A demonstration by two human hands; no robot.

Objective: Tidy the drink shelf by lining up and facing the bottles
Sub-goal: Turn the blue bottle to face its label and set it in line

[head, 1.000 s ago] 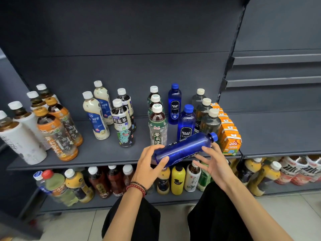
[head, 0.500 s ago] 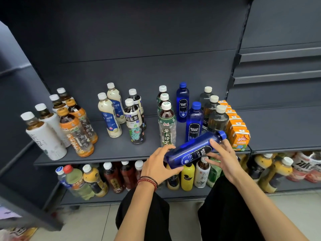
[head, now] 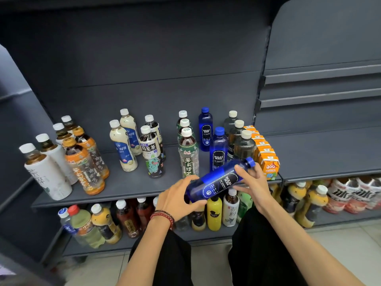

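Held bottle: A blue bottle point(head: 218, 180) is tilted in the air over the front edge of the shelf point(head: 127, 182), near its right end. Its cap points up and to the right. Its dark label faces up.
Left hand: The left hand point(head: 177, 201) grips the bottom end of the blue bottle.
Right hand: The right hand point(head: 255, 182) holds the same bottle at the cap end, with fingers curled round it.
Blue row: Two standing blue bottles point(head: 219, 151) are upright on the shelf behind the held one. One is closer to the back edge.
Next to them: A row of green tea bottles point(head: 188, 155) stands just to the left. Grey bottles point(head: 244, 145) stand just to the right. Orange juice boxes point(head: 268, 162) line the right end of the shelf.
Left part: White bottles point(head: 47, 174) and orange bottles point(head: 82, 166) stand near the left end. Cream bottles point(head: 122, 147) stand toward the middle.
Lower shelf: More bottles stand on the lower shelf point(head: 206, 236).
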